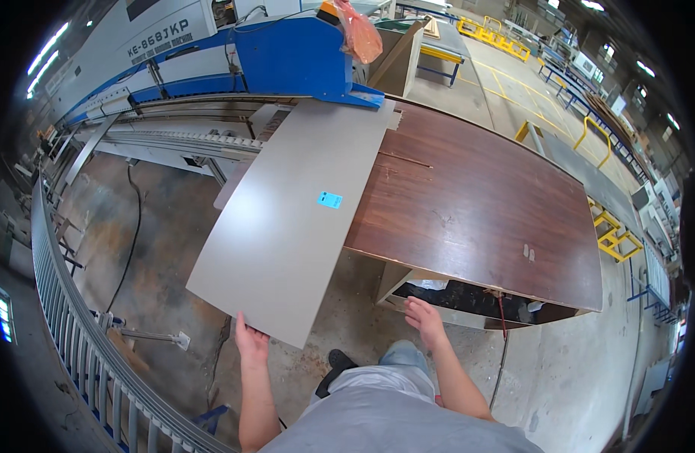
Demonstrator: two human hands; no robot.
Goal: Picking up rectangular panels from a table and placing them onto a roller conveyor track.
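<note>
- Straight ahead of the left hand (252, 340), the grey panel (279, 219) blocks the way, its near edge at the fingers.
- Beyond that hand, at the panel's far end, the blue machine housing (287, 57) closes the passage.
- Left of the left hand there is room above the floor (178, 249), up to the curved railing (68, 317).
- Between the left and right hand (427, 321), a gap runs past the panel's right edge.
- Ahead of the right hand stands the brown surface (476, 196); beneath its top, an opening is partly filled.
</note>
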